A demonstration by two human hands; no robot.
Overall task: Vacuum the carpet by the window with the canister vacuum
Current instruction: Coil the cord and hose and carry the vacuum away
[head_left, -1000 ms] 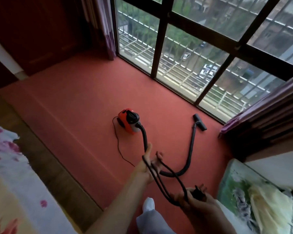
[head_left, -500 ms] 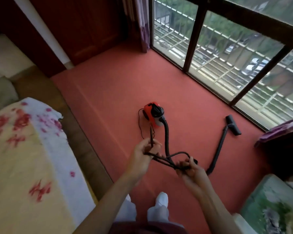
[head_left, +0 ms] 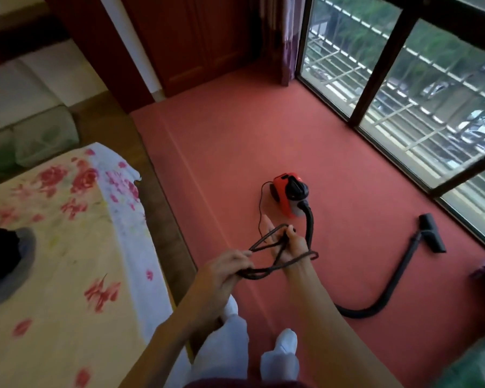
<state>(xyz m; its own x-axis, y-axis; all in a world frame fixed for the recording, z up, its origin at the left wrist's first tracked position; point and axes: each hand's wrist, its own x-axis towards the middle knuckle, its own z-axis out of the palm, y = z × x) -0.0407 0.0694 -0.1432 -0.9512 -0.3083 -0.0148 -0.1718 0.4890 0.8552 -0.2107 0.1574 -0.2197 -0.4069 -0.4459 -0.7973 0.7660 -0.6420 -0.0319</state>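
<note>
Red carpet [head_left: 235, 135] carries the vacuum [head_left: 290, 194] near its middle, apart from the window [head_left: 382, 65]. The nozzle [head_left: 431, 233] lies by the carpet's window edge, and the hose [head_left: 397, 278] curves back toward my feet. No vacuuming yet, I judge: I am sorting the cord [head_left: 266, 271]. My left hand [head_left: 224, 266] has its fingers curled round the loops. My right hand [head_left: 287, 243] pinches a strand, some fingers straight, with one loop lying across its wrist. A hard pull could cinch that loop or knot it, and a taut cord might tip the vacuum. The hose near my feet could trip me.
</note>
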